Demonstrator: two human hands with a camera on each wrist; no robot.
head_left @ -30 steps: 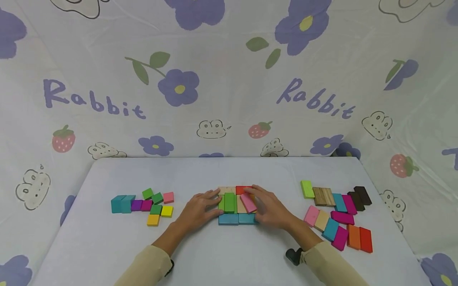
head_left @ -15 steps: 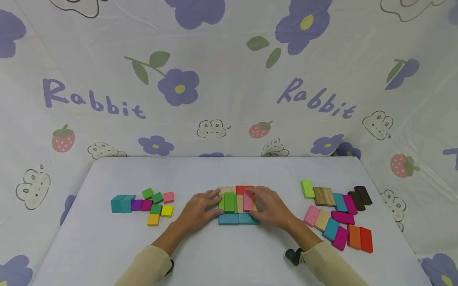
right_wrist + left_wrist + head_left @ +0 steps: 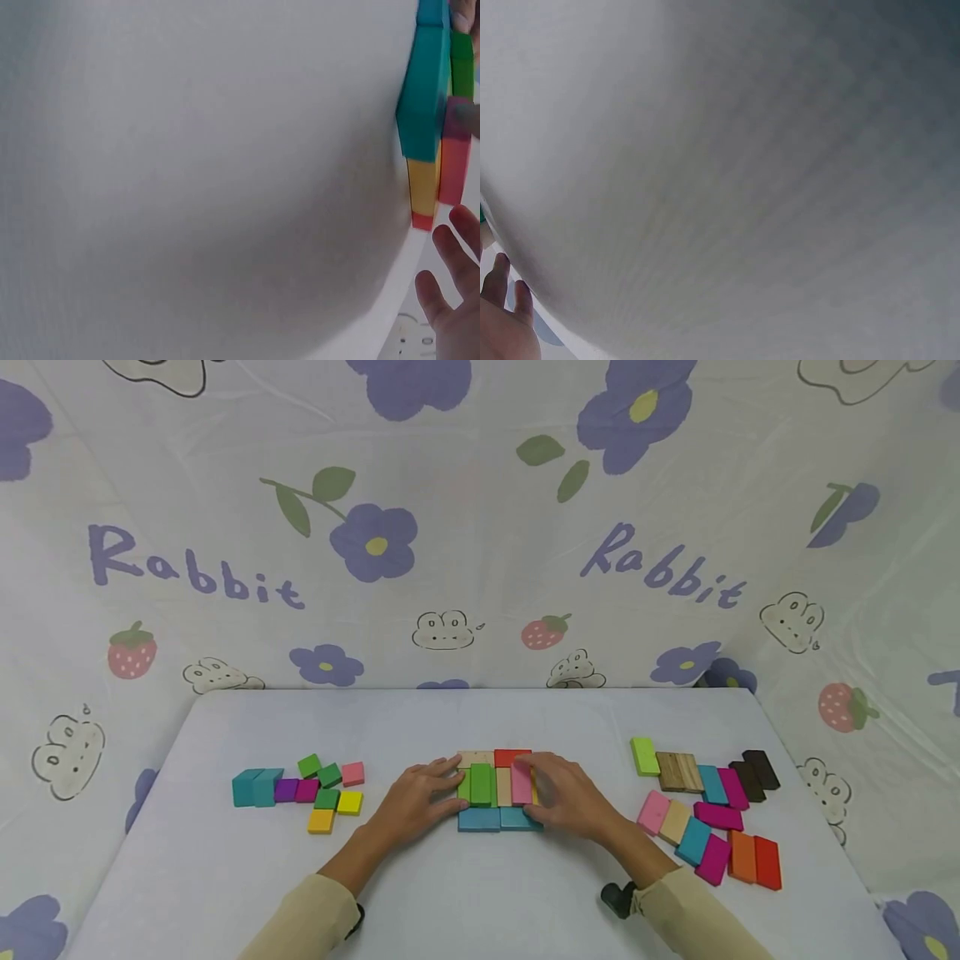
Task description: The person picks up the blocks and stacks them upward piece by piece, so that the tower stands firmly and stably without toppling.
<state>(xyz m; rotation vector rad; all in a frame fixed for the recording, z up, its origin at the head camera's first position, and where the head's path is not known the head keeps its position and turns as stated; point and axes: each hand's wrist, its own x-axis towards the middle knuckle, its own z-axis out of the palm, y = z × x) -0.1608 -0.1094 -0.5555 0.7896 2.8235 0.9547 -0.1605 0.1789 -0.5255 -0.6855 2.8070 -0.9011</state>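
A low layout of coloured wooden blocks lies mid-table. Two blue blocks (image 3: 479, 820) form its near edge; a natural wood block (image 3: 476, 758) and a red block (image 3: 512, 757) form the far one. Between them, a green block (image 3: 481, 786) and a pink block (image 3: 520, 786) lie lengthwise on top of others. My right hand (image 3: 573, 795) pinches the pink block at its two ends, thumb near and index finger far; its other fingers are spread in the right wrist view. My left hand (image 3: 415, 797) rests at the layout's left side, fingertips touching the lime edge.
To the left lie two teal blocks (image 3: 257, 788) and several small cubes, among them a yellow cube (image 3: 350, 803). At the right are several flat blocks, including an orange block (image 3: 742, 857) and a dark brown block (image 3: 761, 770). A patterned cloth (image 3: 480, 527) hangs behind the table.
The pink block was tilted a second ago and now lies straight, parallel to the green one. My right thumb moved in to its near end. The left hand has stayed put.
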